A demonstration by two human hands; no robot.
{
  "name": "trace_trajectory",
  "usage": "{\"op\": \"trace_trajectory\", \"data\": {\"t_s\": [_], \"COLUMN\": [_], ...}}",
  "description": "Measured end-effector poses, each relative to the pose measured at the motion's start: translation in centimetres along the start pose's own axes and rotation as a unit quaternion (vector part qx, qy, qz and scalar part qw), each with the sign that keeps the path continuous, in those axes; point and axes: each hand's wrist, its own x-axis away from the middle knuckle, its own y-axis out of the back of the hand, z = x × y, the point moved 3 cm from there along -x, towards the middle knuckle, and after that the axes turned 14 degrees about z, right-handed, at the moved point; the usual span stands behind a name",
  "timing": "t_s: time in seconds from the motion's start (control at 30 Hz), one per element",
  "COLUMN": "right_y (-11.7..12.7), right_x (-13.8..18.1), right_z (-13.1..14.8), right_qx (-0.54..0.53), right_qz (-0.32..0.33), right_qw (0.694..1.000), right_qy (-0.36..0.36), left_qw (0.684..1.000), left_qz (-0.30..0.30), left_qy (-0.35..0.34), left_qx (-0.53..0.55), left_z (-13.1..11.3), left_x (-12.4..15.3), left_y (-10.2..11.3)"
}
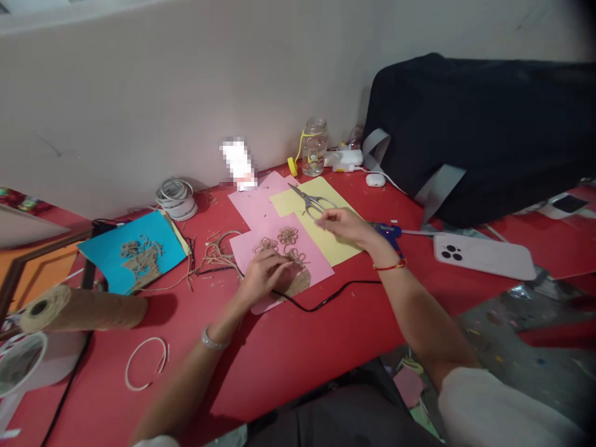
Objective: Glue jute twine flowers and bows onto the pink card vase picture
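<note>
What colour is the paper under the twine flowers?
The paper is pink, best seen in the head view.

Along the wall in front of me stand a glass jar (315, 148) and a white power strip (343, 160), with a white earbud case (375, 180) by a black bag (465, 136). On my red table (335, 329), a jute twine spool (79, 308) lies left, near a blue card (133, 251) bearing jute shapes, beyond it a coil of white cord (177, 200); a phone in a pale pink case (484, 256) lies right.

A bare off-white wall (186, 81) rises behind a red tabletop (326, 347), with speckled grey floor (507, 335) at right
</note>
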Motion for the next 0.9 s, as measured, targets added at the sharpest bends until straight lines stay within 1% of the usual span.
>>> {"op": "trace_trajectory", "data": {"t_s": [0.07, 0.1, 0.13, 0.17, 0.23, 0.37, 0.47, 0.53, 0.6, 0.67, 0.73, 0.8, 0.9], "right_y": [1.7, 2.3, 2.6, 2.9, 2.9, 2.3, 1.7, 1.0, 0.1, -1.0, -1.8, -2.3, -2.7], "right_x": [0.0, -0.1, -0.1, -0.2, -0.5, -0.7, -0.7, -0.7, -0.7, -0.7, -0.7, -1.0, -1.4], "right_z": [-0.6, -0.9, -1.2, -1.5, -1.9, -2.1, -1.8, -1.5, -1.4, -1.5, -1.8, -2.4, -3.2], "right_qx": [-0.05, -0.071, -0.087, -0.099, -0.11, -0.107, -0.076, -0.022, 0.069, 0.179, 0.269, 0.319, 0.34], "right_qz": [-0.114, -0.162, -0.197, -0.219, -0.231, -0.213, -0.203, -0.174, -0.119, -0.067, -0.038, -0.023, -0.009], "right_qw": [0.992, 0.983, 0.975, 0.968, 0.962, 0.965, 0.971, 0.98, 0.988, 0.981, 0.962, 0.948, 0.941], "right_qy": [0.024, 0.041, 0.059, 0.074, 0.093, 0.105, 0.103, 0.089, 0.066, 0.042, 0.022, 0.009, 0.003], "left_qw": [0.999, 0.998, 0.996, 0.995, 0.993, 0.993, 0.995, 0.996, 0.996, 0.995, 0.995, 0.995, 0.996], "left_qz": [-0.031, -0.048, -0.064, -0.078, -0.091, -0.09, -0.079, -0.071, -0.065, -0.065, -0.062, -0.054, -0.032], "left_qy": [0.022, 0.032, 0.039, 0.043, 0.05, 0.064, 0.062, 0.059, 0.062, 0.068, 0.074, 0.078, 0.078], "left_qx": [0.021, 0.031, 0.039, 0.044, 0.049, 0.031, 0.012, -0.008, -0.028, -0.038, -0.038, -0.034, -0.024], "left_z": [0.6, 0.8, 1.1, 1.3, 1.7, 2.0, 1.4, 0.9, 0.5, 0.3, 0.4, 0.7, 1.2], "left_x": [0.3, 0.5, 0.6, 0.6, 0.8, 1.1, 1.3, 1.2, 1.1, 1.0, 0.9, 0.9, 0.9], "left_y": [0.6, 0.8, 1.1, 1.3, 1.6, 2.2, 2.7, 3.0, 3.2, 3.2, 3.0, 2.6, 1.9]}}
